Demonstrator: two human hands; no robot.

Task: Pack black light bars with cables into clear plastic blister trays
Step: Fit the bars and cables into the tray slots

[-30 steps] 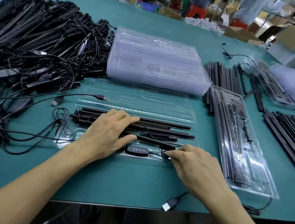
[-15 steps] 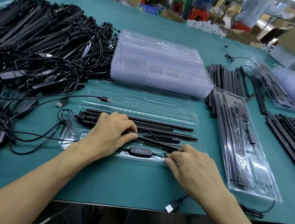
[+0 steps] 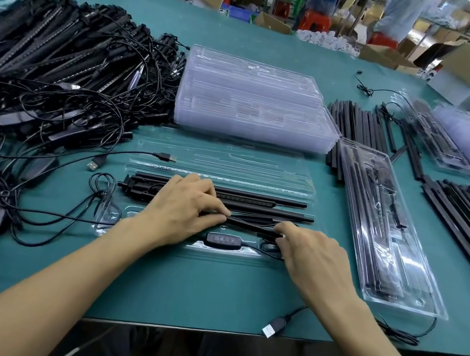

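Light bar [image 3: 251,227] is lying over the blister tray [image 3: 217,254] — left hand [image 3: 183,216] pinching one end with curled fingers, right hand [image 3: 316,258] pinching the other, palms down.

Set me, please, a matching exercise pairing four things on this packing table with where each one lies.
Things: 1 button controller; 2 stack of empty trays; 3 filled tray; 4 pile of cabled light bars.
Places: A the table's left side; B right of the right hand; C in the open tray, between left hand and right hand; D just behind the open tray.
Pairs: 1-C, 2-D, 3-B, 4-A.
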